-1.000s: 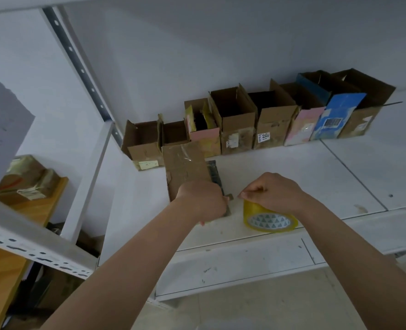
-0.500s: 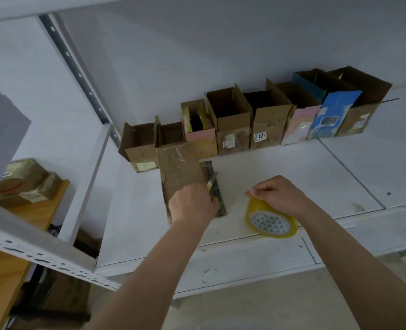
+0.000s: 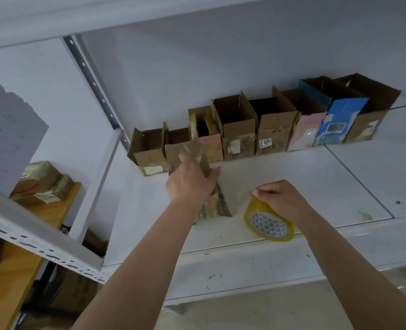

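A small worn cardboard box (image 3: 185,153) lies on the white shelf (image 3: 292,186), its flap with clear tape raised toward the back. My left hand (image 3: 190,184) grips this box from above, fingers curled over its right side. A yellow roll of packing tape (image 3: 268,222) stands tilted near the shelf's front edge. My right hand (image 3: 278,198) holds the roll from above and pinches the tape end at its top. A clear strip seems to run from the roll toward the box, but it is faint.
A row of several open cardboard boxes (image 3: 266,125) lines the back wall, among them a pink one and a blue one (image 3: 340,122). A slotted metal upright (image 3: 94,86) rises at left. Taped parcels (image 3: 42,184) sit on a wooden shelf (image 3: 11,270) at far left.
My left hand has slid forward along the box toward the back row and now grips it higher. My right hand has tilted the tape roll more upright at the shelf's front.
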The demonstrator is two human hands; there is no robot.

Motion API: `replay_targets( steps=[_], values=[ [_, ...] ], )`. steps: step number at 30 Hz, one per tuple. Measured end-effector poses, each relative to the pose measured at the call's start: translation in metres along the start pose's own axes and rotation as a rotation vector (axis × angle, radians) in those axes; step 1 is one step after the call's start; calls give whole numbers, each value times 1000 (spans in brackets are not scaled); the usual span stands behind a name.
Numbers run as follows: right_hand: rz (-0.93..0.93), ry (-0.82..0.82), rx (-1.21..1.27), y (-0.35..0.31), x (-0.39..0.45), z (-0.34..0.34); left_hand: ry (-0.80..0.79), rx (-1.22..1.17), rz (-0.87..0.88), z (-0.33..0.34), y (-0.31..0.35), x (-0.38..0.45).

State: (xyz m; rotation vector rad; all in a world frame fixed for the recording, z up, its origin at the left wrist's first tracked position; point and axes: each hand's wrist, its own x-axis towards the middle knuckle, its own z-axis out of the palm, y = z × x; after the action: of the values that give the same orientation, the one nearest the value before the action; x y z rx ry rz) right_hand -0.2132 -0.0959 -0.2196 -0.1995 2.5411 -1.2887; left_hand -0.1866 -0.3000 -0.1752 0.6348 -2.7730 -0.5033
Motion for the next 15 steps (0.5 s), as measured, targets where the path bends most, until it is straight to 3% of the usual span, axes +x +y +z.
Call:
replay_targets(
  steps=[3, 6, 12, 15],
  values=[
    [-4, 20, 37, -1, -2, 1, -138, 206, -50, 3, 5, 6],
    [0, 43, 84, 0, -2, -2, -186, 291, 36, -2, -2, 11],
    [11, 127, 167, 3, -2, -16, -390, 124, 346, -50, -31, 8],
    [12, 148, 163, -1, 2, -18, -312, 29, 332, -57, -32, 5]
  ],
)
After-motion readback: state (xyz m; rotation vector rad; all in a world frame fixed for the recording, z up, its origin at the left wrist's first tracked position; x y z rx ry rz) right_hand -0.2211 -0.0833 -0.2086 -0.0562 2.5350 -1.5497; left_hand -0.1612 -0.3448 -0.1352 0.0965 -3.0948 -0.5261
